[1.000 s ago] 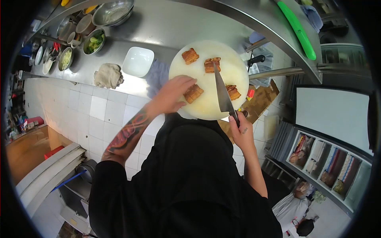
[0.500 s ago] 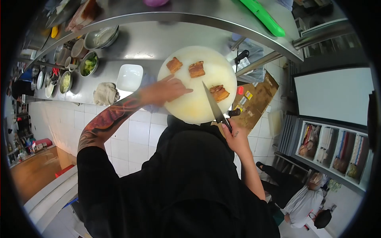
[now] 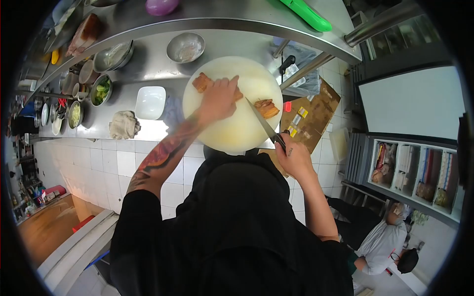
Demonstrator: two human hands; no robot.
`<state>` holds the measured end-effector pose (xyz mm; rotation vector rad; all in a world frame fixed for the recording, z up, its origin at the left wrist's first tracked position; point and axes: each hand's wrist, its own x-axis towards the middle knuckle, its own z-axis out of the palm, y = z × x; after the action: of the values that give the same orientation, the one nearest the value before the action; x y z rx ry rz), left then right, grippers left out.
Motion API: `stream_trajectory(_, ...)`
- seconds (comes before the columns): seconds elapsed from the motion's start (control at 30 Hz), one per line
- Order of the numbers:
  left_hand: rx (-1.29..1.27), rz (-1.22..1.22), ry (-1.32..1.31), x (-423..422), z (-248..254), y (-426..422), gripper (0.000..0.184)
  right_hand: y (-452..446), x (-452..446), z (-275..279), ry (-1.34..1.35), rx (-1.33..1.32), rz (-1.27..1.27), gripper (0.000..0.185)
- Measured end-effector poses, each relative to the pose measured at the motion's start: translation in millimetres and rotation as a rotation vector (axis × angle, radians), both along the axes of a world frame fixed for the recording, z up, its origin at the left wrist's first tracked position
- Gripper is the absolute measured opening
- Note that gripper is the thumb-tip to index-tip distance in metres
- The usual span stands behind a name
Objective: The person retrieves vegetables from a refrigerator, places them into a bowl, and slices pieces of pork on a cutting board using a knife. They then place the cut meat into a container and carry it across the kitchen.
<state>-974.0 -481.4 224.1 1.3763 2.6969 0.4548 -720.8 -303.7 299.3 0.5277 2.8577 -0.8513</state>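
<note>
While the steel counter (image 3: 153, 69) is topped by a round white board (image 3: 224, 137), the left grip (image 3: 219, 101) has been shifted from a near-left meat piece to the middle one; whether it's clamped can't be told, most of that piece is covered. Right grip (image 3: 295, 157) is closed on the handle of the knife (image 3: 264, 121), blade angled up-left just beside the right piece (image 3: 267, 108). No cut seems underway; arranging, by judgement. All visible meat is on the board: right piece browned, layered, ragged-edged; upper-left piece (image 3: 200, 83) reddish-brown, partly exposed; middle piece (image 3: 238, 94) shown only as a sliver.
</note>
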Motion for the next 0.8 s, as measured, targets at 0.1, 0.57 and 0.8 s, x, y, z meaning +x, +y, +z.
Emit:
stream_trajectory(0.1, 0.025, -0.057, -0.169, 41.6, 14.0, -11.2, 0.086, -1.6, 3.4, -9.5, 0.018, 0.015, -0.015, 0.030)
stream_trajectory(0.57, 0.465, 0.062, -0.207, 95.9, -9.3, -46.4, 0.066, -29.8, 23.3, 28.9, 0.007, 0.083, 0.047, 0.029)
stream_trajectory(0.8, 0.396, 0.067, -0.228, 88.3, -12.1, -25.2, 0.062, -34.0, 26.8, 26.9, -0.085, 0.126, 0.067, 0.027)
